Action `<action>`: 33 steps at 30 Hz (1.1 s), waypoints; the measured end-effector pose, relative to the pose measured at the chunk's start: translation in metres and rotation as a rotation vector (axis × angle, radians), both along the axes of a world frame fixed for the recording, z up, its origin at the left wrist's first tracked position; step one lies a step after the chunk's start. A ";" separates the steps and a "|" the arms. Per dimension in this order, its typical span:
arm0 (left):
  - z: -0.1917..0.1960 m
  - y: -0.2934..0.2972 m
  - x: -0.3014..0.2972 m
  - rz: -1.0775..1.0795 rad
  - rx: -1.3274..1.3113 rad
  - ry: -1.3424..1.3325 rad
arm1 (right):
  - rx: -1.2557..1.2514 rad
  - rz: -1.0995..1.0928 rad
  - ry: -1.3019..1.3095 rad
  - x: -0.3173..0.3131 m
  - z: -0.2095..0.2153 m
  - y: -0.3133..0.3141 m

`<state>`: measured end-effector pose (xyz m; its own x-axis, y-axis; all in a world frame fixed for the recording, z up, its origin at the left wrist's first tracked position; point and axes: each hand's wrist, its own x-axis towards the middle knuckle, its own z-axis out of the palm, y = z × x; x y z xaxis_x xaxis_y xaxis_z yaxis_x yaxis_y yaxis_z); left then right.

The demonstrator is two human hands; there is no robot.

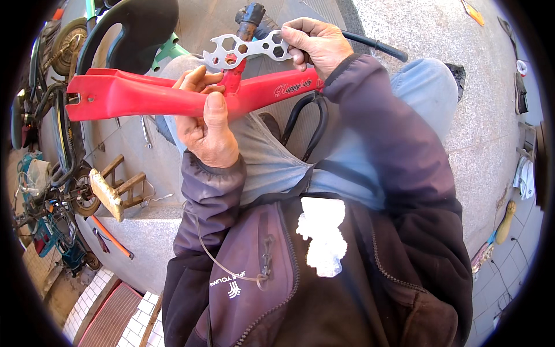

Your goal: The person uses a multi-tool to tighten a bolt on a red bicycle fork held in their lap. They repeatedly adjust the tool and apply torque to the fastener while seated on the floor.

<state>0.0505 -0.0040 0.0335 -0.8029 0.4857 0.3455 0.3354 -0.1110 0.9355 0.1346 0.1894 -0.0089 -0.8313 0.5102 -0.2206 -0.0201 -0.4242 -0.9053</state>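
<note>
Red bike frame (153, 101) spans 10 to 12 o'clock, held above the person's lap. At 10 o'clock the left hand (207, 128) supports it from below, its grip curled partway around with the thumb on the near side. At 1 o'clock the right hand (324, 45) has its grip pinched on one end of a flat silver spanner (255, 52) full of holes; whether the spanner touches the frame, I cannot tell. Wooden stool (107, 194): 9 o'clock.
</note>
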 end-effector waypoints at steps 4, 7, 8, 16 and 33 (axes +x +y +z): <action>0.001 -0.003 -0.001 0.017 0.029 -0.074 | -0.008 0.026 0.036 0.002 0.004 0.003; 0.002 -0.004 0.001 0.044 0.006 -0.109 | 0.015 0.062 0.027 0.000 0.003 -0.001; 0.002 -0.004 0.001 0.055 -0.011 -0.104 | 0.008 0.064 0.041 -0.001 0.001 -0.003; 0.004 -0.003 0.003 0.051 -0.025 -0.012 | 0.061 0.084 0.058 -0.009 -0.001 -0.009; 0.001 -0.008 0.006 0.109 -0.142 0.256 | 0.236 -0.031 -0.029 -0.030 0.013 -0.014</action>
<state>0.0566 -0.0125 0.0343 -0.7487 0.4595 0.4778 0.5647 0.0647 0.8227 0.1048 0.1758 0.0037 -0.8092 0.5761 -0.1158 -0.0022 -0.2000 -0.9798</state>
